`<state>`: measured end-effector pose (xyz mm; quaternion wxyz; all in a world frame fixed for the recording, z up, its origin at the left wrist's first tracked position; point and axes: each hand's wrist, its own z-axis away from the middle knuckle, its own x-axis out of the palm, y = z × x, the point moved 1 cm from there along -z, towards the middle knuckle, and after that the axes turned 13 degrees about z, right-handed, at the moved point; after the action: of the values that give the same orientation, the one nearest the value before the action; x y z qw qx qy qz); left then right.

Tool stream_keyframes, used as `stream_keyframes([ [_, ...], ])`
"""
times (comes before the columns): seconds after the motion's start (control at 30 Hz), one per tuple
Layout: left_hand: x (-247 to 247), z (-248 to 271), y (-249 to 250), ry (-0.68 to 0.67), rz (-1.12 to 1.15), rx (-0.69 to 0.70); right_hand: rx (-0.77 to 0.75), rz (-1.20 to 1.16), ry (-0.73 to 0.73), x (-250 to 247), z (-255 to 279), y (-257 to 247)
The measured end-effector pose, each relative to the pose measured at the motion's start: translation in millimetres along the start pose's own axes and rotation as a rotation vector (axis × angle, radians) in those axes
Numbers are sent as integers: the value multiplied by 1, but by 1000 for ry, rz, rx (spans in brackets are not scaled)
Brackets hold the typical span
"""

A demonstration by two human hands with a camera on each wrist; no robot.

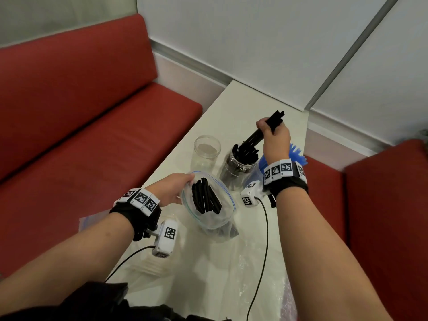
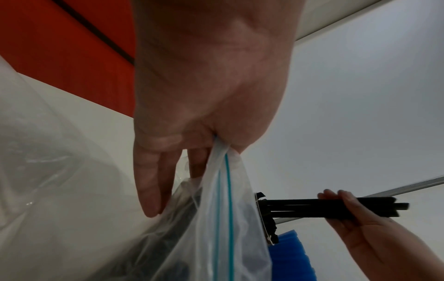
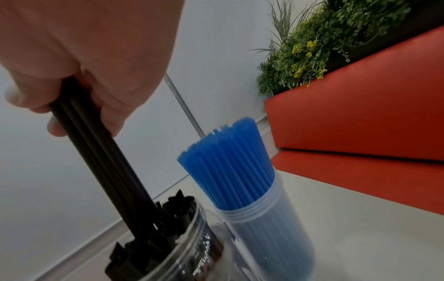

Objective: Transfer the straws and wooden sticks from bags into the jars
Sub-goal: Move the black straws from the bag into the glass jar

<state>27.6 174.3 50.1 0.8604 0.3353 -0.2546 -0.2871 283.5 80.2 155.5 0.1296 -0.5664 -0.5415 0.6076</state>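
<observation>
Right hand grips black straws angled into the jar; left hand pinches the bag rim.

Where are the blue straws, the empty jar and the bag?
blue straws [image 3: 228, 171], right wrist view, middle of the bundle.
empty jar [image 1: 206, 148], head view, its rim.
bag [image 1: 228, 200], head view, its open edge.

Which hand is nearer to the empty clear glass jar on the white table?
Left. The left hand grips the zip bag just in front of the empty clear glass jar; the right hand is beyond the black-straw jar.
</observation>
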Motion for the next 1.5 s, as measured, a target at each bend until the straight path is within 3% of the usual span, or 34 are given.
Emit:
stream_keyframes([
  [0.3,-1,-8,2,7,3,-11,87,21,-110,31,-1,33],
  [0.47,0,-10,3,-20,-8,-17,-53,10,85,34,0,19],
  [0.53,0,-9,4,-26,-14,-19,-95,70,92,39,3,20],
  [0.63,-1,-9,4,-32,-15,-19,-135,288,-15,53,7,35],
  [0.77,-2,-10,4,-37,-20,-24,-182,728,-333,73,19,61],
  [0.83,-2,-11,5,-38,-26,-19,-194,809,-367,77,19,66],
  [0.97,0,-13,5,-44,-33,-17,-208,881,-296,76,20,62],
  [1.07,1,-13,5,-49,-40,-16,-186,970,-397,74,28,61],
  [1.17,1,-13,5,-38,-35,-18,-193,907,-274,63,33,50],
  [1.27,3,-10,4,-35,-19,-14,-203,470,-41,49,50,30],
  [1.3,4,-9,3,-36,0,-11,-152,323,-67,46,59,27],
  [1.37,9,-7,2,-39,69,-1,-12,233,-335,47,83,28],
  [1.43,14,-2,0,-46,160,8,95,323,-632,50,110,37],
  [1.5,19,3,-3,-66,229,11,114,442,-728,54,136,45],
])
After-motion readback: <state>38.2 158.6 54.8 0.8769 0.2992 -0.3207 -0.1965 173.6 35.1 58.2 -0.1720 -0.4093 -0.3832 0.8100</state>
